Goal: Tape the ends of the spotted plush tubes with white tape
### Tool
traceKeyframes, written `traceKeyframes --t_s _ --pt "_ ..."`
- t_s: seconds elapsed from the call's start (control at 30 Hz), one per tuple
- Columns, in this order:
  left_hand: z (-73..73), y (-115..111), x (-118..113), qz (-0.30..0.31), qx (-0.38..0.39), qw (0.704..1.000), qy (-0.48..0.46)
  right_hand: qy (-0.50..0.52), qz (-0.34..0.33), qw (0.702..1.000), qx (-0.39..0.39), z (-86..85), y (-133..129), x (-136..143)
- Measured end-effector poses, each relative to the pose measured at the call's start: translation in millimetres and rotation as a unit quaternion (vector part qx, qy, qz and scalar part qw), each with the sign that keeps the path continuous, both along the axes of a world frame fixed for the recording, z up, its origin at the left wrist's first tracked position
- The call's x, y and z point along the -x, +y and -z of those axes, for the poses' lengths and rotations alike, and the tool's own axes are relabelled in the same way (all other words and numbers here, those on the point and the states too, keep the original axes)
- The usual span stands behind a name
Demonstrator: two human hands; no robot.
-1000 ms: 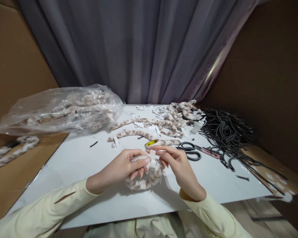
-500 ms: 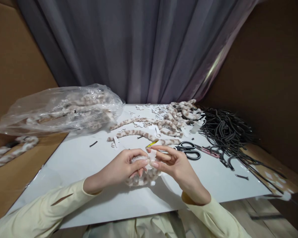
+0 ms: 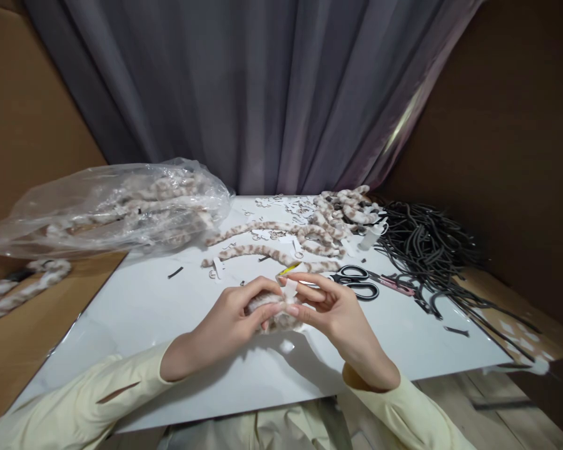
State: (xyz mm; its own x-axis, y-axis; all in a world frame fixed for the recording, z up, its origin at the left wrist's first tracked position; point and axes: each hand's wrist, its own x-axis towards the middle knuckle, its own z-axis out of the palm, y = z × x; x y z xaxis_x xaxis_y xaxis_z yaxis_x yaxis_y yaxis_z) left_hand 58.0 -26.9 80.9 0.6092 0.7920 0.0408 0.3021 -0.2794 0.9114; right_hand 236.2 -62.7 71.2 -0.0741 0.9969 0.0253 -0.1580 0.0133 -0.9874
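My left hand (image 3: 229,322) is closed around a plush spotted tube (image 3: 272,322), white with brown patches, which is bunched up between my hands above the table. My right hand (image 3: 333,306) pinches the tube's end beside a small white strip (image 3: 289,289); the fingertips of both hands nearly meet there. Whether the strip is attached to the tube I cannot tell. A thin yellow item (image 3: 289,269) shows just beyond my right fingertips, its kind unclear. Black-handled scissors (image 3: 366,290) lie right of my right hand, their blades partly hidden.
More spotted tubes (image 3: 253,251) lie across the white table (image 3: 169,319), with metal rings and small white tags. A plastic bag (image 3: 75,194) of tubes rests at left. Black cords (image 3: 426,244) are heaped at right, near a white bottle (image 3: 370,239) and a pink-handled tool (image 3: 396,285).
The plush tube has shifted between my hands, and less of it hangs below my fingers. My left hand has turned slightly. My right hand keeps its pinch.
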Motion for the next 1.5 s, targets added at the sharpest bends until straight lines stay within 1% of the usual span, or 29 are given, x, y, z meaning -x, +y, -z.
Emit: traceKeyframes --t_s 0.1,0.17,0.27,0.33,0.4,0.47,0.6,0.77,0.9,1.03,1.17,1.27,1.37,1.43,1.5 --pt "-2.1 0.6 0.0 -0.014 -0.005 1.000 0.004 -0.004 0.015 1.000 -0.004 -0.7 -0.9 1.3" --pt "-3.7 1.2 -0.4 -0.017 0.028 0.999 0.002 -0.005 0.030 0.999 -0.007 -0.2 -1.2 2.1" --pt "-5.2 1.1 -1.1 -0.017 0.101 0.995 -0.012 -0.002 0.048 0.999 -0.019 2.4 -1.3 2.2" --pt "-5.7 0.3 -1.0 -0.016 0.123 0.992 -0.024 0.000 0.052 0.998 -0.025 4.1 -1.3 1.6" --pt "-5.8 -0.5 -0.4 -0.012 0.107 0.994 -0.028 -0.002 0.056 0.998 -0.028 4.9 -1.5 0.7" --pt "-5.7 -1.0 0.1 -0.010 0.076 0.997 -0.026 -0.005 0.058 0.998 -0.030 4.5 -1.9 0.0" --pt "-6.3 -0.5 0.0 -0.013 0.044 0.999 -0.025 -0.004 0.042 0.999 -0.030 3.3 -2.3 -0.1" --pt "-8.1 0.4 -0.2 -0.035 0.045 0.998 -0.021 -0.001 0.049 0.999 -0.020 4.0 -2.0 2.5" --pt "-8.6 0.1 0.3 -0.053 0.051 0.997 -0.009 -0.006 0.063 0.997 -0.040 4.6 -2.6 5.2" --pt "-8.0 -0.7 -0.1 -0.054 0.055 0.997 -0.015 -0.020 0.072 0.996 -0.058 2.9 -4.7 6.3" --pt "-4.8 -1.8 -0.5 -0.065 0.005 0.998 -0.021 -0.048 0.088 0.992 -0.072 1.3 -6.5 7.5" --pt "-2.8 -2.6 0.0 -0.078 -0.031 0.996 -0.015 -0.068 0.102 0.987 -0.100 2.7 -6.7 9.8" --pt "-3.4 -3.1 0.1 -0.086 -0.014 0.996 -0.025 -0.093 0.120 0.978 -0.145 5.4 -7.3 11.8" --pt "-5.1 -3.1 -0.6 -0.097 0.020 0.994 -0.038 -0.121 0.129 0.967 -0.182 6.8 -8.5 12.4" --pt "-7.3 -2.6 -1.5 -0.114 0.057 0.991 -0.046 -0.164 0.131 0.950 -0.232 7.6 -10.4 12.4"
